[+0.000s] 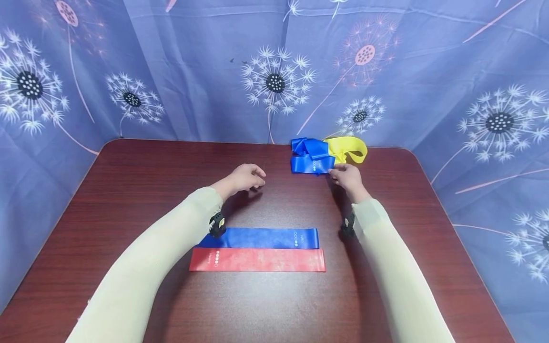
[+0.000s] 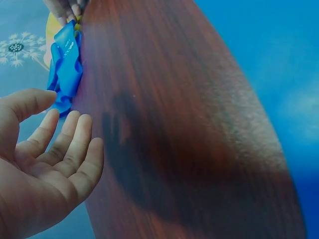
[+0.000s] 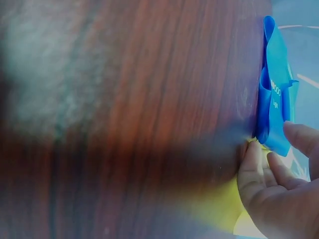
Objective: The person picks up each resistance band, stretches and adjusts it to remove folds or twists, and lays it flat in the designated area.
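At the table's back edge lies a crumpled blue band [image 1: 312,164] [image 3: 275,94], against a yellow band [image 1: 343,146]. My right hand [image 1: 348,178] [image 3: 279,194] is at its right end, thumb on one side and fingers on the other, pinching the edge. My left hand [image 1: 244,178] [image 2: 52,167] hovers over the table to the left of that pile, its fingers loosely bent and holding nothing. Nearer the front, a blue band [image 1: 266,237] lies flat just behind a flat red band [image 1: 266,259]. My left wrist's camera hides the flat blue band's left end.
The brown wooden table [image 1: 128,190] has rounded back corners. Blue cloth with a dandelion print [image 1: 206,71] hangs behind it and at both sides. My sleeved forearms extend over the left and right of the table, outside the two flat bands.
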{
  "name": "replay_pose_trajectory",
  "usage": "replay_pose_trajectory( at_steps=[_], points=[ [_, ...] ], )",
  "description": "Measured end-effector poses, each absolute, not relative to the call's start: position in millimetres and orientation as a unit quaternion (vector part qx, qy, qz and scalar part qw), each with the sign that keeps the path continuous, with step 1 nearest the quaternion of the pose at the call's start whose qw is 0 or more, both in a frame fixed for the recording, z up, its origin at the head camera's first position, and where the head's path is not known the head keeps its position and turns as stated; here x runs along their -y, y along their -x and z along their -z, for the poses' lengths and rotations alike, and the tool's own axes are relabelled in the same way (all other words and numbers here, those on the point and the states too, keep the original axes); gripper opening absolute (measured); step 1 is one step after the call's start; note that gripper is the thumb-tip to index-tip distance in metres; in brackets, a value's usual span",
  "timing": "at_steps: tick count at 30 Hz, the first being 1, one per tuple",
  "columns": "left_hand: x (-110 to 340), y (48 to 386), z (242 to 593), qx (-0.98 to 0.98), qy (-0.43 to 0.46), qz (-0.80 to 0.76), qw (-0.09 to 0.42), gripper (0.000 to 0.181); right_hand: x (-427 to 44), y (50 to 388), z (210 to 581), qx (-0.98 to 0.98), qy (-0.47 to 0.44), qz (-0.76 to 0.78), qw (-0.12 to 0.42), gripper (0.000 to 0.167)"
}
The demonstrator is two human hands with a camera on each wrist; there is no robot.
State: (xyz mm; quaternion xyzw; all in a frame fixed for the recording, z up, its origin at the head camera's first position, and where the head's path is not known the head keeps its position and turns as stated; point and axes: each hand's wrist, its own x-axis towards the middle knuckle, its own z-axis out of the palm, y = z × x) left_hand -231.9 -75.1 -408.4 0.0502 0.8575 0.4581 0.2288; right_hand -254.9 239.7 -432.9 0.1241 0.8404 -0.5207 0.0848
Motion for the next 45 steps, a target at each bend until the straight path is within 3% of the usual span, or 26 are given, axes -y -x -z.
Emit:
replay_pose_trajectory(
  at_steps=[21, 37, 45],
  points=[
    [77, 227, 410, -0.861, -0.054, -0.444, 0.242, 0.040, -237, 260, 434, -0.851, -0.134, 0.507, 0.017, 0.037],
    [98, 225, 404, -0.849, -0.040, -0.468, 0.242, 0.041, -237, 236, 412, -0.858, -0.066, 0.510, 0.015, 0.033],
    [99, 222, 408, -0.838, -0.051, -0.486, 0.243, 0.041, -224, 223, 403, -0.848, -0.042, 0.526, 0.049, 0.034]
  ],
)
